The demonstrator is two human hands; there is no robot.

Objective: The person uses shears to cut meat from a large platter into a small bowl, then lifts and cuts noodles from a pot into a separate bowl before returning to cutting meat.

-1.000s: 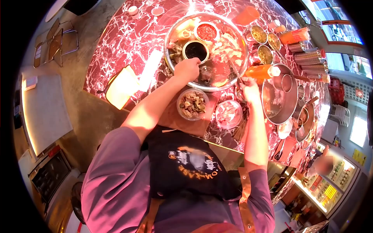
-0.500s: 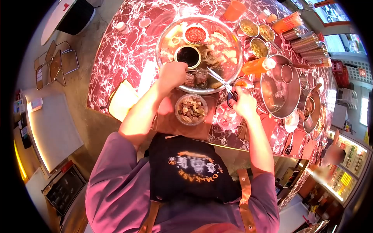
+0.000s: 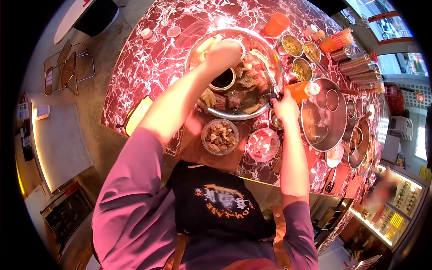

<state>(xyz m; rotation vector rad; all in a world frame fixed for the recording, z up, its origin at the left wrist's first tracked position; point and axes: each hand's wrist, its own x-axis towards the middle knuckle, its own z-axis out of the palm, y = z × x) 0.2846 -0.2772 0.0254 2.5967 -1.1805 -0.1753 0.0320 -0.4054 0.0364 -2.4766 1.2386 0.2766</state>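
Note:
My left hand (image 3: 225, 55) is over the upper part of a large round metal tray (image 3: 191, 50), covering most of the red sauce bowl there; its fingers are hidden. Just below it sits a bowl of dark sauce (image 3: 223, 80). Pieces of meat and other food (image 3: 247, 81) lie in the tray around the bowls. At the tray's right edge my right hand (image 3: 284, 107) holds scissors (image 3: 271, 80), their blades pointing up and left over the food. A clear tub of chopped brown pieces (image 3: 220, 137) and a tub of pinkish pieces (image 3: 263, 145) stand below the tray.
An orange-capped bottle (image 3: 303, 90) stands right of my right hand, beside a large metal pot (image 3: 323, 143). Small bowls (image 3: 302, 69), an orange cup (image 3: 277, 24) and stacked metal cups (image 3: 355, 65) are at the upper right. A blurred person (image 3: 382, 189) is at the far right.
My left hand has moved up and right, from beside the dark sauce to over the red sauce bowl. My right hand has moved slightly, and the scissors now point more steeply upward.

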